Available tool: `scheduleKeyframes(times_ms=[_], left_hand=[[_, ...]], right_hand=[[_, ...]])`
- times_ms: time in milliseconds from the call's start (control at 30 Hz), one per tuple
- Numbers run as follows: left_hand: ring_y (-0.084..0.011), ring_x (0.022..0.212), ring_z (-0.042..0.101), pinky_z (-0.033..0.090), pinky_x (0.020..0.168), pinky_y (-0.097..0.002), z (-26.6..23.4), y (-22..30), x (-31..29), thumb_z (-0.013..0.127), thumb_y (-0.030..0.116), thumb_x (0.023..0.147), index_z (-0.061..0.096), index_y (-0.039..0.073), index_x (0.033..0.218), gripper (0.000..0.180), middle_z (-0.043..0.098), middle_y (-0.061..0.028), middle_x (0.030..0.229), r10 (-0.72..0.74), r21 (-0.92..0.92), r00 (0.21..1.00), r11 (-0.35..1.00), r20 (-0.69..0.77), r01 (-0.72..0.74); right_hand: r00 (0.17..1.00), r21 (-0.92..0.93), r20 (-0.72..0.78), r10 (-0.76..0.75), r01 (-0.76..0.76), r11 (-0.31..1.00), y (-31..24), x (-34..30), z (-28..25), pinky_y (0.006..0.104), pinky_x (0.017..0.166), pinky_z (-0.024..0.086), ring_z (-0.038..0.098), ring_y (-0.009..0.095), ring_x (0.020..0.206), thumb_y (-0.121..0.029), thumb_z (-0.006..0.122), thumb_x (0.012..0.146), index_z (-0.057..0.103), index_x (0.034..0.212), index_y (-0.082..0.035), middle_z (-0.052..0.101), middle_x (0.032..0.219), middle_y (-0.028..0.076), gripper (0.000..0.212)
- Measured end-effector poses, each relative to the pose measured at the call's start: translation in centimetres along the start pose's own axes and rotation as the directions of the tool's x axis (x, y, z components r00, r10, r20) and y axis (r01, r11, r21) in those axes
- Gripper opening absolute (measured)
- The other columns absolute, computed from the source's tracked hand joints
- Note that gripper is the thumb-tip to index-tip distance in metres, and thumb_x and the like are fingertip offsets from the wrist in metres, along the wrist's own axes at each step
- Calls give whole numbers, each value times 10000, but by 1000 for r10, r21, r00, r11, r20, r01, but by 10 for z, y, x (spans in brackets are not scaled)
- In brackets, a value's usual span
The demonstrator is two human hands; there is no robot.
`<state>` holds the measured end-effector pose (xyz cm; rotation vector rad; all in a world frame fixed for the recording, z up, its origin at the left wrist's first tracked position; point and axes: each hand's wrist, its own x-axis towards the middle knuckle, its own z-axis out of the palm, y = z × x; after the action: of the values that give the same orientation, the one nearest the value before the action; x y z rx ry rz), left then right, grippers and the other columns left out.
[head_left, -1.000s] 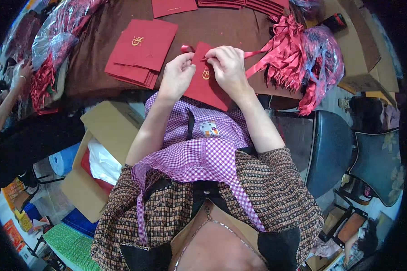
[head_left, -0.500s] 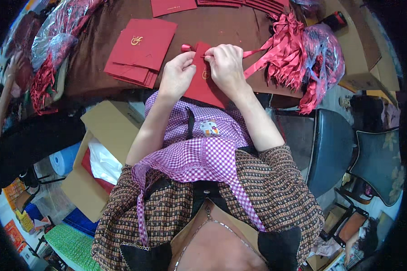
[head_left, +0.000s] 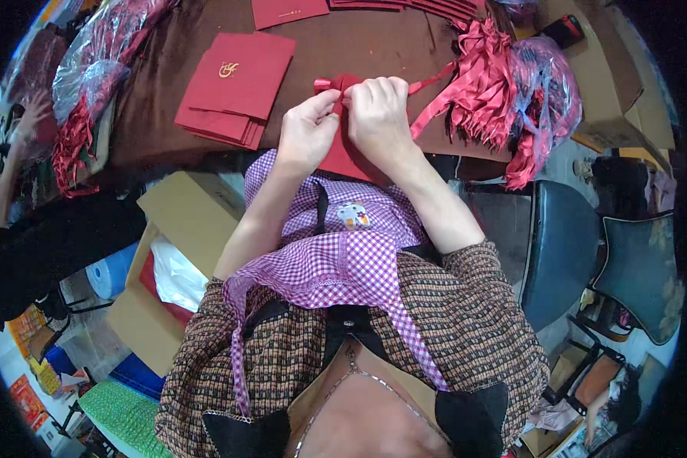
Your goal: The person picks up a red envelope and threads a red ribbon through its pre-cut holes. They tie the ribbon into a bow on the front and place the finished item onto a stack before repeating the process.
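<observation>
A flat red paper piece (head_left: 349,160), shaped like a bag or folder, lies in front of me at the table's near edge. At its top a red satin ribbon (head_left: 433,79) crosses it; a short loop shows on the left and longer lengths run off to the right. My left hand (head_left: 309,131) is closed in a pinch at the ribbon by the paper's upper left. Beside it my right hand (head_left: 380,114) is closed too, its fingertips pinching at the same spot and covering the gold print. Exactly what lies between the fingertips is partly hidden.
A stack of similar red paper pieces (head_left: 240,76) lies to the left, more at the far edge. On the right hangs a bundle of red ribbons (head_left: 482,95) beside a plastic bag (head_left: 549,91). An open carton (head_left: 191,202) stands below left, a dark chair (head_left: 561,256) right.
Both hands have shifted slightly right, and my right hand has turned so that it hides the gold print. The paper's top is now bunched between the fingers.
</observation>
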<state>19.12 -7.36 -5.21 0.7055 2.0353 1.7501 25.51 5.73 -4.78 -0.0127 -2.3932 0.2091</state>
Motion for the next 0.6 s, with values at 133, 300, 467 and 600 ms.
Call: scheduleKeyframes(times_ms=[133,300,467,600], left_hand=[[-41,711,524,458,640,-198,3,2,0,541,-39,819,573,-74,1166,350,601,2,833,5,-50,999,999,34,-4],[-64,764,597,495,693,-204,-7,5,9,545,83,902,587,-27,1165,288,652,-27,947,-115,-249,985,958,126,143],[-53,558,528,445,478,-223,1,-6,17,546,81,897,622,2,1123,251,620,-28,731,-23,1,999,1000,33,23],[-81,626,577,494,578,-261,6,-34,24,550,74,884,634,-19,1083,234,660,-102,758,193,60,979,980,-65,-190]], right_hand=[[993,149,-34,115,-109,983,3,-4,4,392,768,358,560,238,786,-62,638,737,580,794,-59,583,751,57,81],[987,242,23,162,-163,957,8,-1,-3,370,810,352,584,220,827,-49,629,758,627,859,-74,625,813,39,104],[986,298,-3,167,-159,941,17,-1,4,356,815,368,592,214,797,-48,635,760,628,868,-86,623,772,32,114],[973,434,42,226,-221,873,14,1,3,346,825,382,598,206,768,-46,643,758,626,895,-86,631,758,33,144]])
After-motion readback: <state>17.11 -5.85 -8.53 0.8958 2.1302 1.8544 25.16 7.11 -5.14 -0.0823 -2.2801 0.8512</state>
